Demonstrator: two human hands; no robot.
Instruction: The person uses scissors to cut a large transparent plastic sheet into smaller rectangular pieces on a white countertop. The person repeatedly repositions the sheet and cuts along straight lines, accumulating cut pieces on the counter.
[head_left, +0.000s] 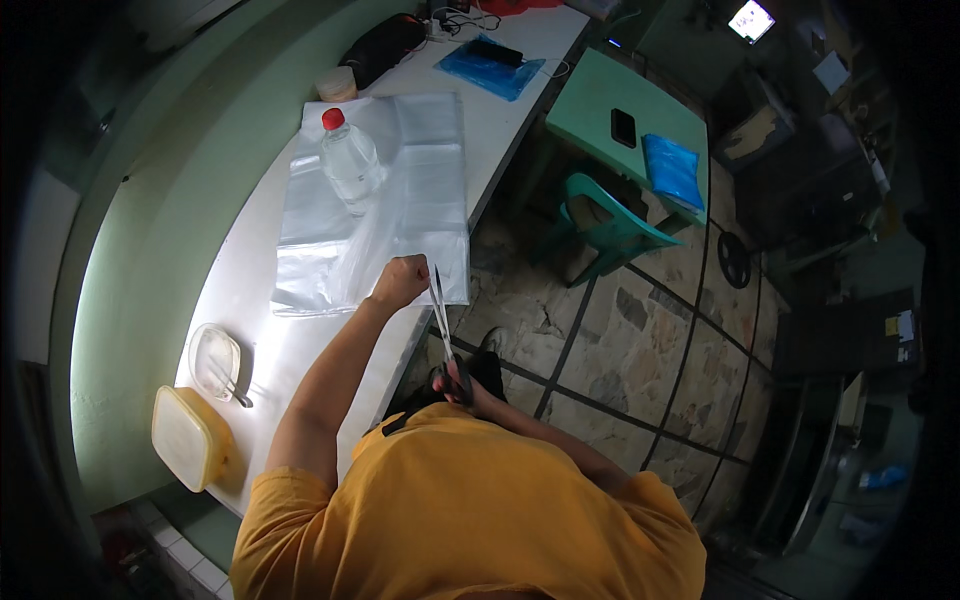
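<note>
My right hand (459, 382) holds a pair of scissors (444, 322) with black handles, low in front of my shirt. Their long blades point away from me and look slightly apart, with the tips beside my left hand (405, 277). The left is closed in a fist at the near edge of a stack of clear plastic sheets or bags (431, 187), gripping gathered clear plastic film (360, 247). That film runs back towards a clear plastic bottle (349, 161) with a red cap, standing on the stack.
The white table (262, 360) holds a yellowish plastic container (191, 439), a clear container (215, 362) with a utensil, a round tub (336, 84), a black case (384, 49) and a blue plastic packet (491, 67). A green chair (615, 217) stands by a green table (600, 82) at right.
</note>
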